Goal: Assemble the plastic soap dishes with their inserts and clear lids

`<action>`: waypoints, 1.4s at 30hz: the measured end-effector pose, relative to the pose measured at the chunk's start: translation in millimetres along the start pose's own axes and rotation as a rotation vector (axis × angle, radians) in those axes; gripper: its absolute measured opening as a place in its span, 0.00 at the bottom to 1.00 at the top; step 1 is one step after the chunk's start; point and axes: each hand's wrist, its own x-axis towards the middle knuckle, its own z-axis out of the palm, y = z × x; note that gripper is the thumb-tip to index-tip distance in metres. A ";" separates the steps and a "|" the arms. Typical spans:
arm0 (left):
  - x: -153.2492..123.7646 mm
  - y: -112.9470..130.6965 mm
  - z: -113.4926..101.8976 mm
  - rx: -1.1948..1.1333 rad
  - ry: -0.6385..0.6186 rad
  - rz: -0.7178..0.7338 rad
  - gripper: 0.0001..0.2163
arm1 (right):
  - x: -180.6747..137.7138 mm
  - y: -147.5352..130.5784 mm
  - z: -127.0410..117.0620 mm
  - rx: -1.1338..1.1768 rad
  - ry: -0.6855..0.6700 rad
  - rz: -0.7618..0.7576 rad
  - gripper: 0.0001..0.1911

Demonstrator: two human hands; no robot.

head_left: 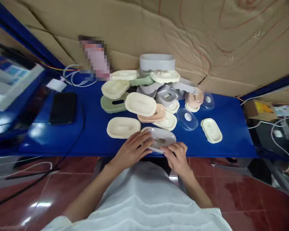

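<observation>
Well off to the left of the left hand, a flat black phone is lying on the glossy blue table, with loose white cables curling on the table beyond it. Nearer in, a cream oval plastic lid is sitting just beyond the left hand's fingertips, apart from them, and a sage-green oval plastic box is resting farther back behind it. The left hand is reaching forward with its fingers stretched and slightly spread, lying over the left end of a grey oval plastic tray. The tray is sitting at the near edge of the table, between the two hands and touching both. The right hand is curling its fingers and pinching the tray's near right rim. Straight beyond the hands, a heap of cream, peach, green and grey oval plastic pieces is piling up, with a tall grey oval tub standing at its back. Just beyond and to the right of the right hand, a clear oval plastic lid is lying flat, and farther right a second cream oval lid is lying alone, well apart from the hand.
</observation>
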 end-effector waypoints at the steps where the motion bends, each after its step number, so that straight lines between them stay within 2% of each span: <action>1: -0.5 -1.9 -1.3 0.000 -0.015 -0.005 0.16 | 1.2 0.6 1.0 -0.007 -0.024 -0.001 0.16; 5: -4.9 -7.6 -6.6 -0.008 -0.028 -0.002 0.15 | 3.8 0.6 3.8 -0.007 -0.078 -0.012 0.16; 10: -9.1 -13.5 -7.6 0.001 0.016 0.003 0.17 | 9.7 -0.1 6.9 0.002 -0.070 0.009 0.16; 15: -7.3 -20.9 -0.5 0.036 -0.065 -0.013 0.14 | 17.5 0.0 16.7 -0.021 -0.231 0.063 0.14; 19: -7.5 -19.1 1.5 0.022 -0.074 -0.014 0.14 | 15.2 5.0 11.6 0.037 -0.284 0.035 0.14; 22: -6.6 -12.7 0.6 0.032 -0.044 -0.012 0.12 | 14.9 30.0 -3.1 0.005 -0.269 0.053 0.19; 25: -5.1 -4.5 -1.2 -0.023 -0.032 -0.007 0.12 | 19.0 70.9 -14.5 -0.200 -0.187 0.334 0.30; 27: -4.2 -0.2 -2.4 -0.107 -0.043 -0.014 0.13 | 22.0 95.7 -17.6 -0.299 -0.194 0.489 0.34; 30: -2.9 2.6 -2.1 -0.201 -0.045 -0.043 0.17 | 22.1 113.2 -21.9 -0.249 -0.174 0.544 0.30; 32: -2.3 2.6 0.2 -0.208 -0.023 -0.075 0.22 | 17.9 107.4 -27.4 -0.143 -0.094 0.542 0.27; 35: -2.8 1.8 6.7 -0.209 0.020 -0.141 0.29 | 8.6 77.3 -35.0 0.025 -0.051 0.485 0.27; 40: -3.9 -1.2 15.8 -0.299 0.073 -0.201 0.36 | 2.0 20.8 -23.0 0.140 -0.235 0.189 0.34; 42: -3.6 -2.4 15.8 -0.299 0.046 -0.184 0.34 | 2.2 11.3 -13.1 0.123 -0.254 0.151 0.35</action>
